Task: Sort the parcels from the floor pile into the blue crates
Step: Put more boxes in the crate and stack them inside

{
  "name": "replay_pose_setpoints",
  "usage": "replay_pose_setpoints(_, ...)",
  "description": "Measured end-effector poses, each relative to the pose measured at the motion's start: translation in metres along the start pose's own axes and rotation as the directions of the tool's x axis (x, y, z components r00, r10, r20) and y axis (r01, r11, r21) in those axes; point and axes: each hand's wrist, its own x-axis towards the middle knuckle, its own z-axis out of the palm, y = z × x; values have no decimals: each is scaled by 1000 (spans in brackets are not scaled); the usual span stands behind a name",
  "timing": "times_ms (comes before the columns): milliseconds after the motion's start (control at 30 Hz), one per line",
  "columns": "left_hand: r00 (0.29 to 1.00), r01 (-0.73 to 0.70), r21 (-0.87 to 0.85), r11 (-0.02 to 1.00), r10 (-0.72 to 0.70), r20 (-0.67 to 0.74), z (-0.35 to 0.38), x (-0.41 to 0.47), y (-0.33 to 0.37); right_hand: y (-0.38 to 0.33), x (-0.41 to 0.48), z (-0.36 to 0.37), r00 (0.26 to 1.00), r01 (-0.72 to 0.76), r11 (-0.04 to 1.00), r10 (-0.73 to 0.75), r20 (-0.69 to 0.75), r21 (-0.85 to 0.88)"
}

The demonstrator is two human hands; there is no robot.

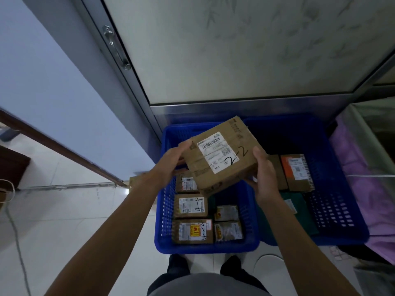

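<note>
Legs (178, 263) on white tiles (74, 210) | left hand (171, 161), right hand (265, 178): fingers (186, 144) clasp parcel (222, 154) over blue crates (205, 248) | frosted door (235, 50)

Brown cardboard parcel (222, 154) with white label, blue perforated crates (333, 201), orange-labelled parcel (296, 170), purple cloth (367, 189)

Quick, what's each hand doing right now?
Left hand: grips the cardboard box marked 2-2.
Right hand: grips the same box.

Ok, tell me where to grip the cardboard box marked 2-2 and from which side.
Take the box by its two opposite side edges, left hand from the left, right hand from the right. It is broad and flat, likely too wide for one hand's grip.
</note>
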Motion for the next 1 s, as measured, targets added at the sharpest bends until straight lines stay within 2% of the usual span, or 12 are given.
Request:
replay_pose_setpoints(100,996,83,25,996,-83,16,-17,7,-7,8,4,20,995,-54,996,60,-85,72)
replay_pose_setpoints(233,994,64,55,996,-69,83,-30,20,-18,21,10,39,984,-98,991,110,-139,89)
replay_pose_setpoints(433,997,72,32,997,-72,-7,-49,38,-23,30,27,58,994,-110,979,109,-16,-171)
replay_pose_setpoints(700,986,107,-9,994,-108,-129,-63,62,-44,39,52,73,976,-116,886,186,116,-448)
replay_pose_setpoints(1000,985,130,-30,991,-132,-107,-60,89,-74,68,58,57,947,-192,854,291,138,-483)
